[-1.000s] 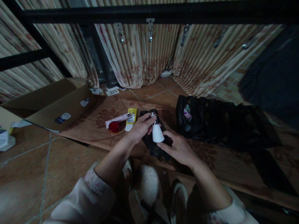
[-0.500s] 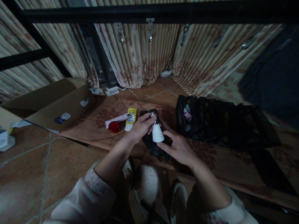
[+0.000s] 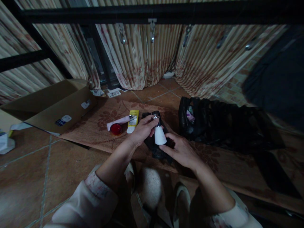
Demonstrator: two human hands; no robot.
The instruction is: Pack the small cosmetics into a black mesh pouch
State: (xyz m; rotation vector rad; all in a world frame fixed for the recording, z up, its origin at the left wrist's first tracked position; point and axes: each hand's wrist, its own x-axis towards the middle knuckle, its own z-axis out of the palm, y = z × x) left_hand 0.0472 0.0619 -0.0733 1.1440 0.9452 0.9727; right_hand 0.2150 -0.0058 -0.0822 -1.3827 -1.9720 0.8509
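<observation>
A white cone-shaped bottle with a shiny silver neck is held between my two hands, tilted, its wide base toward me. My left hand pinches the silver top end. At the lower right, the thumb and fingers of my right hand grip the white base. Under the bottle lies a crumpled black plastic bag. To the left of my left hand are a yellow and white tube, a pale pink tube with a silver cap and a round red jar.
A patterned brown cloth covers the low surface. An open cardboard box sits at the left, and a row of black plastic bags at the right. Striped curtains hang behind a dark metal rail.
</observation>
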